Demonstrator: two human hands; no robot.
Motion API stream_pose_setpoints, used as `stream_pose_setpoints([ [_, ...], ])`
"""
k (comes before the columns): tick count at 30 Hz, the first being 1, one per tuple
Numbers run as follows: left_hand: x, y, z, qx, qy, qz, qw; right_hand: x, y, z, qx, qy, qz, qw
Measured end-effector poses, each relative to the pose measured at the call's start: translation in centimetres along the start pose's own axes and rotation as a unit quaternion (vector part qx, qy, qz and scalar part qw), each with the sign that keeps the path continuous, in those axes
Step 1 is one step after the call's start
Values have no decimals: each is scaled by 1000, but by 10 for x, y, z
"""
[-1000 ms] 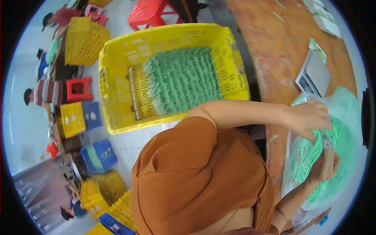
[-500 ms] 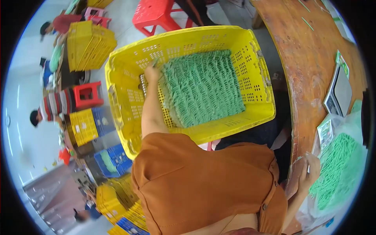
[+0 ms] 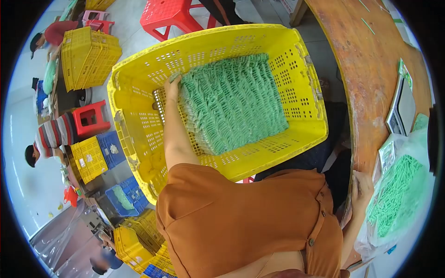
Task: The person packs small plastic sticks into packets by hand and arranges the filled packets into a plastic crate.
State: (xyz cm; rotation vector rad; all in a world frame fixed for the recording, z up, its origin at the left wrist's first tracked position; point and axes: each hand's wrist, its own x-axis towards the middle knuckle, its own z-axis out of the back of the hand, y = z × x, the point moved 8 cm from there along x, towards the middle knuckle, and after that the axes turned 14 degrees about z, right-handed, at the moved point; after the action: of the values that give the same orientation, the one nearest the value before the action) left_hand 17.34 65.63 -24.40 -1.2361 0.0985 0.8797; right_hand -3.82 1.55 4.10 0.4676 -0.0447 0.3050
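My left hand [image 3: 172, 88] reaches into a large yellow crate [image 3: 134, 139], its fingers closed on a small grey-green piece near the crate's far left inner side. Just right of that hand, layered rows of green net-like bundles [image 3: 236, 102] cover much of the crate floor. My right hand [image 3: 363, 187] is at the near edge of the wooden table [image 3: 366, 92], fingers curled; what they hold, if anything, is hidden. Beside it, a clear plastic bag [image 3: 415, 204] holds loose green strands [image 3: 394, 197].
A scale [image 3: 402, 109] rests on the table. A red stool [image 3: 169, 16] stands beyond the crate, near another person's leg. Along the left are stacked yellow crates [image 3: 88, 58], a blue crate [image 3: 127, 197], another red stool [image 3: 90, 119] and several people seated at work.
My left hand has gone from the bag of strands into the crate. My right hand has drawn back from the strands to the table edge. The view has shifted.
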Motion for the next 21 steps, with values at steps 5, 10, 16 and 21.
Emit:
stream_pose_setpoints([
  [5, 35, 14, -36, 247, 54, -170, 952, -1, 4, -2, -30, -32, 40, 998],
  [10, 0, 28, -36, 176, 62, -71, 980, -16, 10, 15, -57, -92, 68, 992],
  [16, -36, -11, -17, 416, -161, -142, 884, -85, -47, 121, -135, -348, -132, 918],
  [21, -49, -58, -18, 400, -174, -163, 885, -100, -168, 133, -160, -60, -380, 909],
])
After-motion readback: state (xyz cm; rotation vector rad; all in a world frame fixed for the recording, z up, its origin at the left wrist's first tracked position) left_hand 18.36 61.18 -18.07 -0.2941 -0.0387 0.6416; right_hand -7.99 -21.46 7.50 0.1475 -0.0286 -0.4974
